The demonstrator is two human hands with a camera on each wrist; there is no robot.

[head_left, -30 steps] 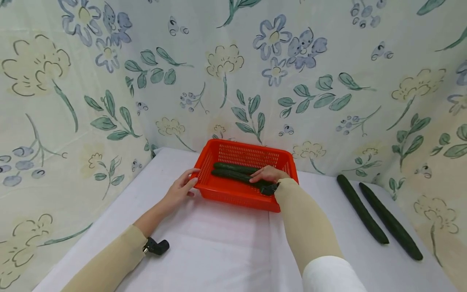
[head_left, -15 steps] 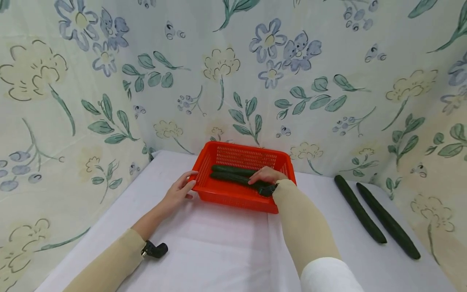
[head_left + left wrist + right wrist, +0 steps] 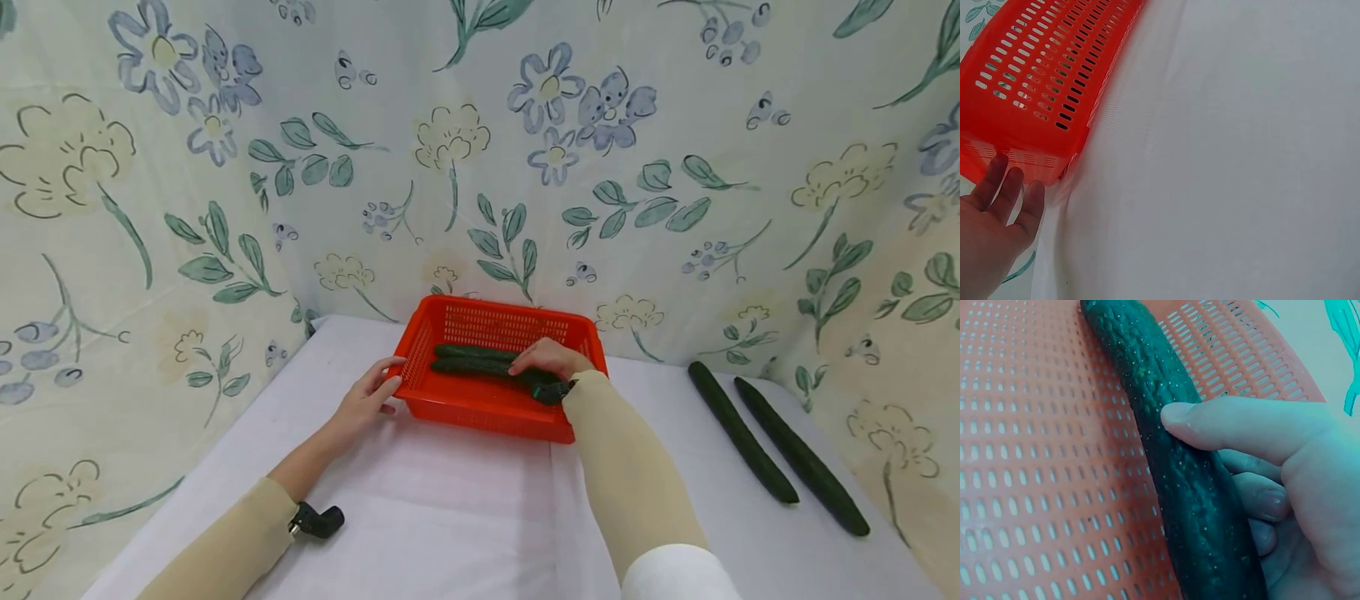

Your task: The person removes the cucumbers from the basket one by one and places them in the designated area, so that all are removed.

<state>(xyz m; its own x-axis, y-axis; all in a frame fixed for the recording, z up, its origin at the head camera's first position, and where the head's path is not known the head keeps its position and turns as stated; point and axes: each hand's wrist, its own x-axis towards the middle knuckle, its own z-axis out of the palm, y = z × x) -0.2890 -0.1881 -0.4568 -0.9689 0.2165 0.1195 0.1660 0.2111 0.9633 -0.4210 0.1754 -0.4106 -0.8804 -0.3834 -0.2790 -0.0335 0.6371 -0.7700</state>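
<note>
In the head view a red plastic basket (image 3: 480, 408) stands at the back of the table, and two dark green cucumbers lie side by side in it. My right hand (image 3: 551, 358) reaches inside and grips the front cucumber (image 3: 468, 365). In the right wrist view the thumb lies on top of this cucumber (image 3: 1147, 381), with fingers curled round its far side. Behind it lies the rear cucumber (image 3: 472, 351), partly hidden by the hand. My left hand (image 3: 363, 400) holds the basket's left rim, its lower fingers (image 3: 1007, 200) against the outer end wall.
Two more cucumbers, a left one (image 3: 742, 432) and a right one (image 3: 801, 454), lie slanted on the white-covered table (image 3: 450, 517) at the right. A floral cloth (image 3: 480, 167) hangs close behind the basket and along both sides.
The front cucumber in my right hand has shifted slightly back, closer alongside the rear one. My left hand keeps its place on the rim. The head view has tilted slightly.
</note>
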